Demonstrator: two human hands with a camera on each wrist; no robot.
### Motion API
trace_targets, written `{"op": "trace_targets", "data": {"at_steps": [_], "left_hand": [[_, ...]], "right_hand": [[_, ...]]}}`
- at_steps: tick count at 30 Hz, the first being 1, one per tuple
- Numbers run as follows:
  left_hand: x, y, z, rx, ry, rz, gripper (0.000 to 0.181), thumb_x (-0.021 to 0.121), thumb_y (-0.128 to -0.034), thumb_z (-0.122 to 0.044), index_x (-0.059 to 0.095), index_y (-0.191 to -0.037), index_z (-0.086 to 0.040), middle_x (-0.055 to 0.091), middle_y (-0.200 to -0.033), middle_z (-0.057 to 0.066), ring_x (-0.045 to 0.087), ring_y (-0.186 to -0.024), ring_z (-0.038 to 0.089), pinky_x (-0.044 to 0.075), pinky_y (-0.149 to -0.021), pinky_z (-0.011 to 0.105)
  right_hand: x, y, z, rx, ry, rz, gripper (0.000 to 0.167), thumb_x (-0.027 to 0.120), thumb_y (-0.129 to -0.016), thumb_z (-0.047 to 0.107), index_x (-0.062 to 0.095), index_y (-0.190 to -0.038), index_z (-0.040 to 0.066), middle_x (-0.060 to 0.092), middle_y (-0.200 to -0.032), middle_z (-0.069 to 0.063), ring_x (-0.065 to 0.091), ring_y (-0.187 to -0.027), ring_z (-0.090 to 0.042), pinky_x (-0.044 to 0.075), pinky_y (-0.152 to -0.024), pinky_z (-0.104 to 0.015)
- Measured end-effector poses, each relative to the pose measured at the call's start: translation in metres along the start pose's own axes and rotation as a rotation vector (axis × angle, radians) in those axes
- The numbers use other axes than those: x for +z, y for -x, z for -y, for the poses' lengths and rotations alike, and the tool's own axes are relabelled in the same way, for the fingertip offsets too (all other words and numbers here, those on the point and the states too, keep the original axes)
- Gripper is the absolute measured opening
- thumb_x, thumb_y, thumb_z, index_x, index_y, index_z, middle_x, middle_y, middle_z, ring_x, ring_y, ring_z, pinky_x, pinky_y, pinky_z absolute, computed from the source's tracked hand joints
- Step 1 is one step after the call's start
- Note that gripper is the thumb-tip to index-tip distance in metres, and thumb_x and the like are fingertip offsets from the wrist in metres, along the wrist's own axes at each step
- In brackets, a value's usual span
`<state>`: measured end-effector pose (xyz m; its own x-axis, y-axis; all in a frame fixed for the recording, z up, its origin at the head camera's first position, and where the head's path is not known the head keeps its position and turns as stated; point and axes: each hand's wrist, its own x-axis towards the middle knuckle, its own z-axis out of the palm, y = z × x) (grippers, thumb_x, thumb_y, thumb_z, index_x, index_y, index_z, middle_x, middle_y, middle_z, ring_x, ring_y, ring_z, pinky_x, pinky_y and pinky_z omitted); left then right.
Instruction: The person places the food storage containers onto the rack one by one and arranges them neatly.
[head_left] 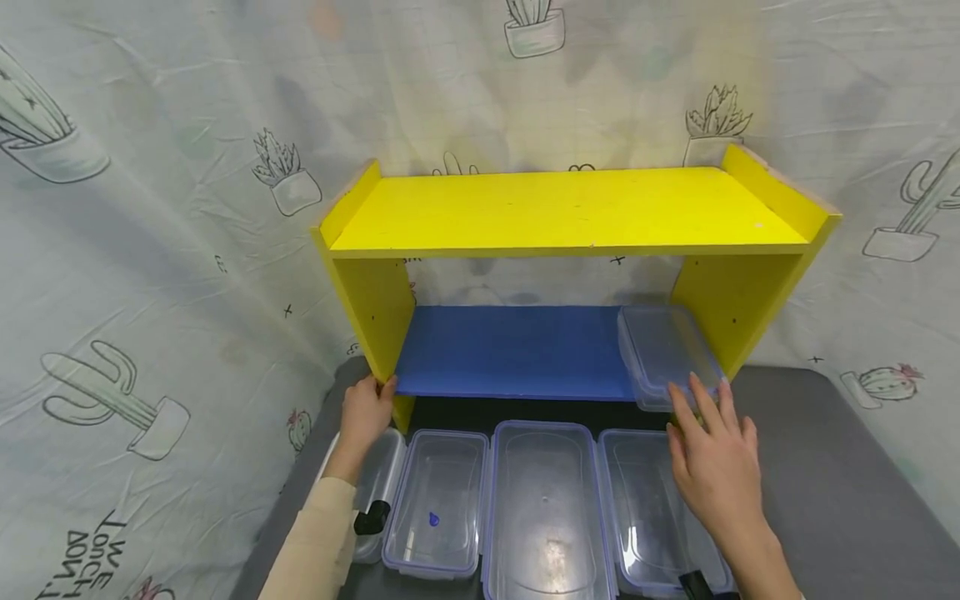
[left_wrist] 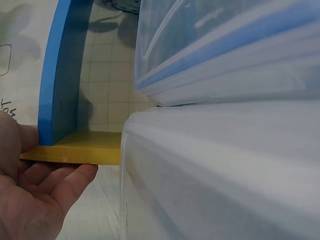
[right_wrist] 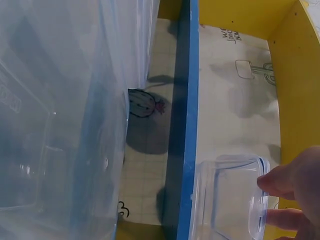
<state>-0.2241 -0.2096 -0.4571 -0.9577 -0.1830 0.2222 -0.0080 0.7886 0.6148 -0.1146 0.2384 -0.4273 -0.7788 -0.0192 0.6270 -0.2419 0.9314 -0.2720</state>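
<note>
A yellow shelf unit with a blue lower board stands ahead. My left hand grips the lower front edge of its left side panel; in the left wrist view that hand has its fingers under the yellow panel and its thumb by the blue board. A clear lidded container sits at the blue board's right end. The spread fingers of my right hand touch its front edge. In the right wrist view the hand has a fingertip against the container's rim.
Several clear containers with bluish rims, among them a large middle one, lie in a row on the dark grey table before the shelf. One has a small blue mark. A cactus-print cloth hangs behind and at the sides.
</note>
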Motion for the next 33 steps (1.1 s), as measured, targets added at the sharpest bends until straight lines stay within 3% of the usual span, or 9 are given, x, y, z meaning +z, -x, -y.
{"op": "trace_targets", "data": {"at_steps": [7,13,23,28,33], "left_hand": [[0.000,0.000,0.000,0.009,-0.001,0.002,0.033,0.054,-0.0997,-0.028,0.059,-0.081,-0.001,0.059,-0.067,0.013,0.055,-0.056,0.021,0.041,-0.049,0.029],[-0.001,0.000,-0.001,0.005,-0.009,-0.002,0.035,0.054,-0.0996,-0.028,0.059,-0.079,-0.001,0.058,-0.066,0.013,0.055,-0.056,0.022,0.040,-0.049,0.029],[-0.002,0.000,0.000,0.007,-0.006,-0.003,0.035,0.054,-0.0993,-0.028,0.058,-0.078,-0.001,0.058,-0.065,0.013,0.054,-0.055,0.022,0.041,-0.049,0.030],[-0.002,0.001,0.000,0.011,-0.004,0.005,0.035,0.054,-0.0996,-0.029,0.059,-0.079,-0.002,0.058,-0.066,0.012,0.055,-0.056,0.022,0.041,-0.050,0.030],[-0.003,0.001,-0.002,0.004,0.004,0.005,0.034,0.054,-0.0995,-0.029,0.059,-0.080,-0.001,0.058,-0.066,0.012,0.055,-0.057,0.022,0.041,-0.050,0.030]], "right_hand": [[0.005,-0.006,-0.001,-0.011,0.031,0.049,0.060,0.070,-0.084,0.011,0.050,-0.140,0.011,0.044,-0.147,-0.022,0.027,-0.142,-0.050,0.029,-0.090,-0.080],[0.011,-0.012,-0.006,-0.024,0.047,0.046,0.066,0.074,-0.080,0.010,0.049,-0.140,0.010,0.044,-0.146,-0.021,0.028,-0.141,-0.051,0.029,-0.090,-0.079],[0.018,-0.023,-0.012,-0.050,0.081,0.065,0.064,0.073,-0.080,0.008,0.049,-0.139,0.007,0.044,-0.145,-0.024,0.032,-0.136,-0.056,0.039,-0.086,-0.072],[0.018,-0.026,-0.013,-0.048,0.095,0.049,0.061,0.072,-0.080,0.008,0.050,-0.137,0.007,0.045,-0.143,-0.023,0.034,-0.135,-0.055,0.049,-0.069,-0.066],[0.020,-0.029,-0.013,-0.034,0.100,0.064,0.063,0.072,-0.081,0.010,0.048,-0.139,0.008,0.043,-0.145,-0.022,0.031,-0.139,-0.051,0.047,-0.053,-0.061]]}}
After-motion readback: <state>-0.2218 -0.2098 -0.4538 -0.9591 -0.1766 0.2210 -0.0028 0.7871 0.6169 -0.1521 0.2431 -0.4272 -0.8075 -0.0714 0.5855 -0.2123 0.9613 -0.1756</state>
